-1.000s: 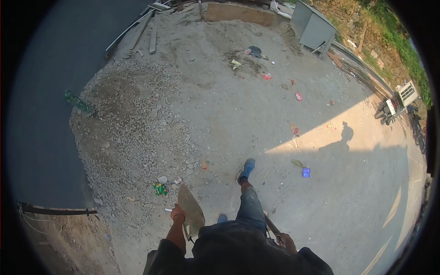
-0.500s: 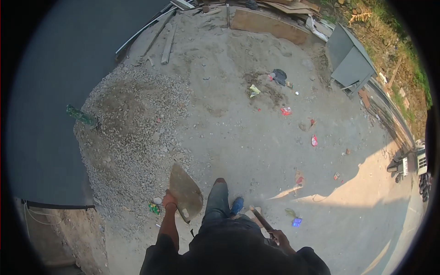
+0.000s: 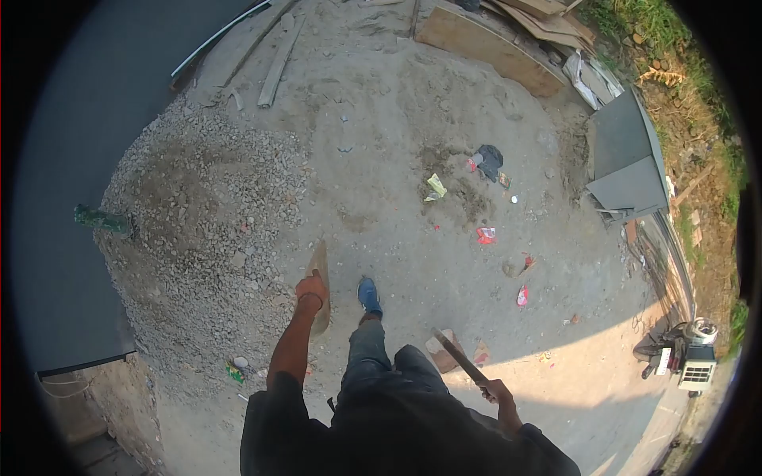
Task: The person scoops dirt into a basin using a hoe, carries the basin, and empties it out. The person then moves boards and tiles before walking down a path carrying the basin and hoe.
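Observation:
My left hand [image 3: 311, 291] grips the rim of a shallow, dusty pan [image 3: 321, 262], tilted so that it shows nearly edge-on. It hangs beside the right edge of a gravel heap [image 3: 214, 206]. Lower right, my right hand [image 3: 498, 393] is closed around the wooden handle of a hoe [image 3: 460, 355]. The hoe's broad, dirt-coated blade lies at the handle's far end, partly behind it. A blue shoe [image 3: 368, 295] on my forward foot stands just right of the pan.
A green pillar-like object [image 3: 103, 220] stands at the heap's left edge. Litter, including a dark plastic bag [image 3: 490, 161] and a red wrapper [image 3: 486, 236], dots the sandy ground. A grey metal box [image 3: 631, 155], planks [image 3: 488, 49] and a parked vehicle [image 3: 675, 353] line the surroundings.
I have stepped forward, with the blue shoe now in front. The pan has turned from broadside to nearly edge-on. My right hand and the hoe have moved slightly up and right.

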Demonstrator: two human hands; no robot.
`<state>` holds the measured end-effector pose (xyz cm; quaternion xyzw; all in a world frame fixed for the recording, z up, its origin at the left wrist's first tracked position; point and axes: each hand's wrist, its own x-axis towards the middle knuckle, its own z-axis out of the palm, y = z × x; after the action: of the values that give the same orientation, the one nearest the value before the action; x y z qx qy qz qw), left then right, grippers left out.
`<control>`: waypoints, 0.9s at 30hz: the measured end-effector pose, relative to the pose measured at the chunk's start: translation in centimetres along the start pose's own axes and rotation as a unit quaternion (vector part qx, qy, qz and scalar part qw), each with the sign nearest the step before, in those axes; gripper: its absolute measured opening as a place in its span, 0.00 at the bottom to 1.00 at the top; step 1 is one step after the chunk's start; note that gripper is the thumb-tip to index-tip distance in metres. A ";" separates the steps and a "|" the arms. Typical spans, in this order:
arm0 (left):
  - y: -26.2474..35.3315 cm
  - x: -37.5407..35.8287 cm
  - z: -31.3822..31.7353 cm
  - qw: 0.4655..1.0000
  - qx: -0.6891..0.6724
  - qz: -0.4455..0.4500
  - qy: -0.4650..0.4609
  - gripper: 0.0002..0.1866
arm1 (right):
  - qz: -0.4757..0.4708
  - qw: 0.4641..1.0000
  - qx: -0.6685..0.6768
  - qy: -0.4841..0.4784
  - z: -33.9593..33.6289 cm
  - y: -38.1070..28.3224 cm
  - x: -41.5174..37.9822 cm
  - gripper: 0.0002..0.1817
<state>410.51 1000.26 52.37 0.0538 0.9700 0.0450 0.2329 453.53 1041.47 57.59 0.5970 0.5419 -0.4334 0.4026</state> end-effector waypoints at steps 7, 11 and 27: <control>12.8 8.6 -3.7 0.996 0.081 0.036 -0.014 0.44 | -0.024 0.999 0.034 -0.012 -8.9 -12.7 -0.2 0.14; 16.6 7.7 -0.1 0.969 -0.106 0.014 -0.223 0.55 | -0.051 0.997 0.047 -0.033 -13.5 -21.0 4.0 0.14; 18.7 -18.8 5.9 0.754 -0.528 -0.216 -0.325 0.33 | -0.135 0.988 -0.035 -0.070 -15.1 -50.2 13.0 0.17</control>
<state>431.41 1016.78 57.63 -0.2779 0.6433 0.4786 0.5291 405.27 1064.08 49.20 0.4718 0.6031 -0.5054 0.3979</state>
